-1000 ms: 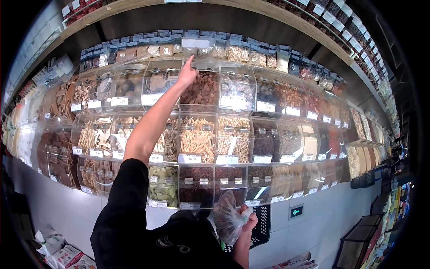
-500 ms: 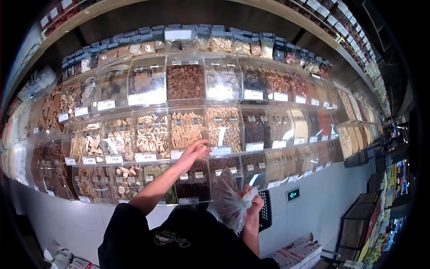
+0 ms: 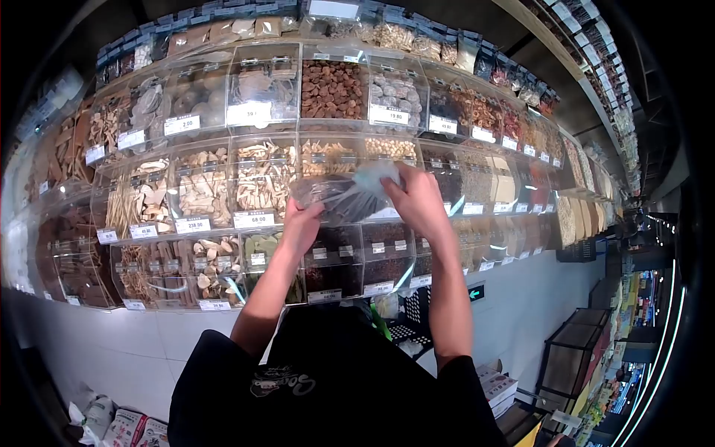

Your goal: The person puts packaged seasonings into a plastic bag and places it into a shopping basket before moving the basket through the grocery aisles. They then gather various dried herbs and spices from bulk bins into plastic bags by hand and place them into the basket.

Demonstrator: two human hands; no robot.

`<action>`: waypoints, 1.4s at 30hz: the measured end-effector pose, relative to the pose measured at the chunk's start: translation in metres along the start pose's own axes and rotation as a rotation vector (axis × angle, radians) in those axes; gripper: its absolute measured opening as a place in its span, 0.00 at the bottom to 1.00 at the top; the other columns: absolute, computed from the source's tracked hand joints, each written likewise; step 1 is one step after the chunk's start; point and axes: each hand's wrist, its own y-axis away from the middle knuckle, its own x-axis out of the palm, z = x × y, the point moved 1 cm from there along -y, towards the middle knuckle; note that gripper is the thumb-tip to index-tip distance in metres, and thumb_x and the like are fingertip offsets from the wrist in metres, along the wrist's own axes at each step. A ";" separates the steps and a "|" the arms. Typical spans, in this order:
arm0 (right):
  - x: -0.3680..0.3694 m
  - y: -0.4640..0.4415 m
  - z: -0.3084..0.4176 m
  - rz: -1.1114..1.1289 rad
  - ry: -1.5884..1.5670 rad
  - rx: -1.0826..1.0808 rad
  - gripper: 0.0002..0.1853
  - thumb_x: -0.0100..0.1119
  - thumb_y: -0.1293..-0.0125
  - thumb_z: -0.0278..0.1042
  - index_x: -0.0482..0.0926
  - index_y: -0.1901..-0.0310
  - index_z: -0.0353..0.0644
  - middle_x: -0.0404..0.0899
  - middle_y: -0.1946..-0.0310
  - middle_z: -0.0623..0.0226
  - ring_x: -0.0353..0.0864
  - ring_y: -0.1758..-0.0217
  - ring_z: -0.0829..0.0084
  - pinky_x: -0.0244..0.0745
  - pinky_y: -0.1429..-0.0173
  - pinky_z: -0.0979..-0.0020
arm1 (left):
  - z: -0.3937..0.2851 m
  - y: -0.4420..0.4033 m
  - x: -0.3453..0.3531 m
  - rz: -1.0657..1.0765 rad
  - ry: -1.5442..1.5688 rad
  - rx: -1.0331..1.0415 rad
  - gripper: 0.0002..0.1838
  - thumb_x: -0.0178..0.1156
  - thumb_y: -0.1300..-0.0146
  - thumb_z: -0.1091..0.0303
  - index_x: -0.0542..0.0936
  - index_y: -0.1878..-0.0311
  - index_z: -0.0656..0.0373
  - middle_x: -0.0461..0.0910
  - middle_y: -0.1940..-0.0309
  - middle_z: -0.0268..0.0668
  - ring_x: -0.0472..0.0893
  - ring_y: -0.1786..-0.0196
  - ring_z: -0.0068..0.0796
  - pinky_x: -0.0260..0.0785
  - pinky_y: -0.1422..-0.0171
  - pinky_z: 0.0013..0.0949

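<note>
A clear plastic bag (image 3: pixel 344 198) with dark contents is stretched sideways between my two hands, in front of the middle row of bins. My left hand (image 3: pixel 304 221) pinches its lower left end. At the bag's gathered, pale bluish neck, my right hand (image 3: pixel 415 195) is closed round the plastic. Behind the bag are clear bins of pale sticks (image 3: pixel 328 158) and pale round pieces (image 3: pixel 390 147). Above them stands a bin of brown dried pieces (image 3: pixel 332 89). Dark dried goods fill the bin (image 3: pixel 333 258) just below the bag.
Tiers of clear bins with price labels (image 3: pixel 254 219) curve to both sides. Packed bags (image 3: pixel 428 46) line the top. Below is a black basket (image 3: pixel 410 320) with items in it. White boxes (image 3: pixel 497 387) and printed sacks (image 3: pixel 125 428) lie on the floor. A dark rack (image 3: pixel 570 350) stands right.
The bag has risen from low on the right to chest front, now tilted sideways. My left hand has come down from pointing at the upper bins and taken hold of the bag's end.
</note>
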 end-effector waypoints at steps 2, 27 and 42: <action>0.013 -0.019 0.008 -0.034 0.217 -0.016 0.10 0.59 0.39 0.33 0.81 0.59 0.37 0.79 0.75 0.45 0.81 0.69 0.49 0.75 0.60 0.58 | -0.012 -0.017 -0.018 -0.069 -0.150 0.165 0.27 0.60 0.46 0.84 0.67 0.41 0.64 0.76 0.47 0.42 0.77 0.44 0.35 0.70 0.38 0.41; 0.096 -0.115 -0.015 0.067 -0.697 0.035 0.35 0.68 0.48 0.24 0.66 0.38 0.31 0.75 0.45 0.55 0.76 0.45 0.65 0.71 0.41 0.65 | -0.110 -0.112 0.031 0.252 -0.728 0.214 0.12 0.58 0.36 0.70 0.80 0.54 0.68 0.83 0.66 0.31 0.76 0.62 0.15 0.71 0.58 0.27; 0.016 -0.076 0.025 -0.492 -0.422 -0.239 0.29 0.64 0.47 0.23 0.70 0.41 0.36 0.75 0.48 0.60 0.74 0.45 0.68 0.68 0.41 0.67 | -0.172 -0.071 0.025 0.067 -0.696 0.339 0.08 0.63 0.39 0.70 0.83 0.63 0.66 0.80 0.71 0.27 0.73 0.68 0.13 0.65 0.64 0.23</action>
